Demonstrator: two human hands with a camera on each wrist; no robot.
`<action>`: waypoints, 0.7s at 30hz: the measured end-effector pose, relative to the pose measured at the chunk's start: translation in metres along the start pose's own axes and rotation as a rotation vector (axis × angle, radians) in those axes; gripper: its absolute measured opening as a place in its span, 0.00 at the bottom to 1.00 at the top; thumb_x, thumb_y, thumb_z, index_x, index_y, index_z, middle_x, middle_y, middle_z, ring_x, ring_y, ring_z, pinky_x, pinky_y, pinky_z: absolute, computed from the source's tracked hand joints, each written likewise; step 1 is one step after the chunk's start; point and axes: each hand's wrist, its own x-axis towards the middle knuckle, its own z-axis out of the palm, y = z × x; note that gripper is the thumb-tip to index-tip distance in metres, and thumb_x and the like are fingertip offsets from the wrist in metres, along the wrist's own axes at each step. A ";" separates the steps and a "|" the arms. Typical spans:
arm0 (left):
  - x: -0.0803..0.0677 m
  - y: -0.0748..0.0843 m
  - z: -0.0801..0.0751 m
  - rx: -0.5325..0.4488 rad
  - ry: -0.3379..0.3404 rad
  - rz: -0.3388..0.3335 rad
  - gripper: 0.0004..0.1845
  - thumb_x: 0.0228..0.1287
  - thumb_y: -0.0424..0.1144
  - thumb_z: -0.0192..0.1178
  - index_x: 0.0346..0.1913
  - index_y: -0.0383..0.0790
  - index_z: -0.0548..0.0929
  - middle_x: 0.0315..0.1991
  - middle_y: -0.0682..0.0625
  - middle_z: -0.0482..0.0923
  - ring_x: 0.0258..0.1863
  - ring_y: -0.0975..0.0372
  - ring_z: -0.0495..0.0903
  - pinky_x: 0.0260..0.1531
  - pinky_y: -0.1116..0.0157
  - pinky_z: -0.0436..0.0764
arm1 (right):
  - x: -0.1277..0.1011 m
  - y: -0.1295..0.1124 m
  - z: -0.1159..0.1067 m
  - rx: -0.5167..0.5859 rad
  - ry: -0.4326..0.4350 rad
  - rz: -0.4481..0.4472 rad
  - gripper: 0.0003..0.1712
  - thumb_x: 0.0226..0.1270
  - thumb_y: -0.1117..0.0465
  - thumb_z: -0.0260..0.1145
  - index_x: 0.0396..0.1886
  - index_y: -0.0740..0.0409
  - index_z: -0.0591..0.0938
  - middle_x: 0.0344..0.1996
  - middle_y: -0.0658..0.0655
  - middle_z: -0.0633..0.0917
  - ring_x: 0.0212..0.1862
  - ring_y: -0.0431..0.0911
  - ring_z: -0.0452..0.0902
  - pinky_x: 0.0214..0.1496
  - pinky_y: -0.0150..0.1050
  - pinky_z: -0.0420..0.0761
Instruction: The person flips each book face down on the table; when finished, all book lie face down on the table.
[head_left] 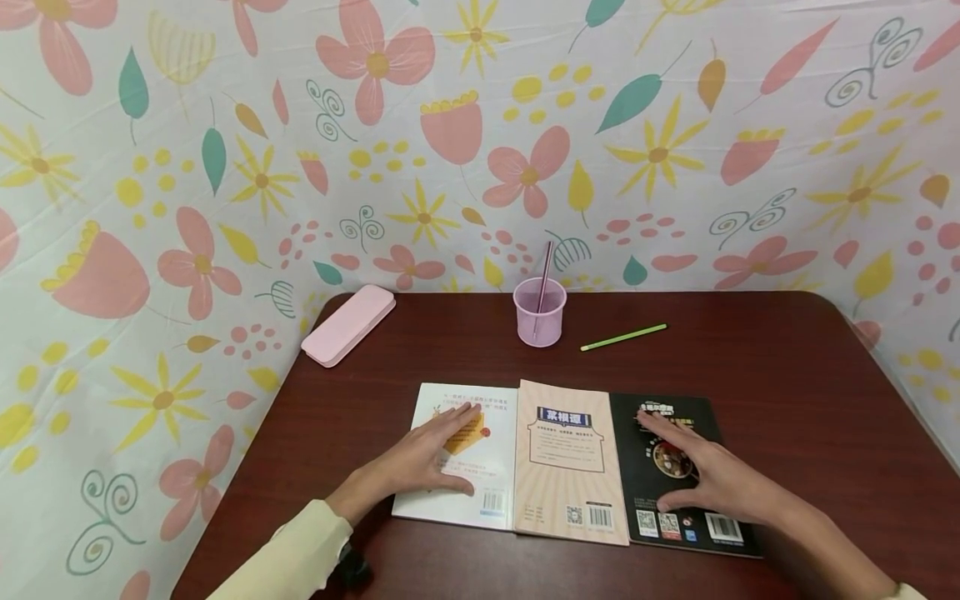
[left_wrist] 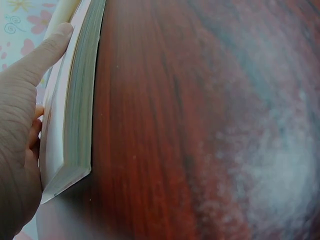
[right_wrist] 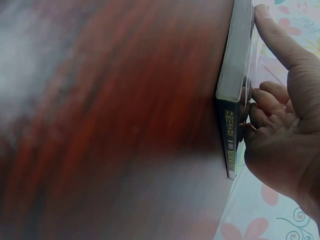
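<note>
Three books lie side by side on the dark red table (head_left: 442,333), back covers up. My left hand (head_left: 420,457) rests on the white book (head_left: 495,467) at the left, its fingers extended and the thumb spread toward the lower edge. In the left wrist view the thumb and fingers lie along the thick white book (left_wrist: 75,110). Between the hands sits a peach book (head_left: 566,492) with a blue title label. Over the black book (head_left: 630,433) at the right, my right hand (head_left: 720,479) lies with fingers straight. The right wrist view shows that hand (right_wrist: 285,110) against its cover.
Behind the books stands a pink-purple mesh pen cup (head_left: 538,325) with a dark striped pencil (head_left: 546,267) leaning in it. A green pencil (head_left: 624,337) lies to its right. At the far left edge rests a pink pencil case (head_left: 348,325). Flowered cloth (head_left: 480,150) hangs behind the table.
</note>
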 end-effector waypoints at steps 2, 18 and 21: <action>0.000 0.000 0.000 -0.004 -0.002 -0.010 0.66 0.50 0.66 0.81 0.86 0.48 0.56 0.85 0.49 0.53 0.83 0.53 0.54 0.79 0.46 0.59 | 0.000 -0.001 0.000 0.001 0.003 -0.001 0.69 0.49 0.36 0.84 0.86 0.51 0.60 0.81 0.67 0.64 0.74 0.71 0.64 0.55 0.46 0.85; 0.005 -0.002 -0.001 -0.003 -0.013 -0.017 0.66 0.49 0.68 0.79 0.87 0.48 0.55 0.86 0.50 0.52 0.84 0.53 0.52 0.79 0.45 0.58 | 0.004 -0.001 -0.003 -0.001 -0.009 0.005 0.69 0.50 0.36 0.83 0.86 0.52 0.59 0.81 0.67 0.64 0.75 0.71 0.64 0.55 0.50 0.84; 0.005 -0.002 -0.002 0.000 -0.023 -0.015 0.67 0.50 0.68 0.79 0.87 0.48 0.55 0.86 0.50 0.52 0.84 0.53 0.52 0.80 0.45 0.57 | 0.003 0.000 -0.003 0.000 -0.010 0.010 0.69 0.50 0.35 0.83 0.87 0.51 0.59 0.81 0.67 0.64 0.74 0.71 0.64 0.55 0.48 0.85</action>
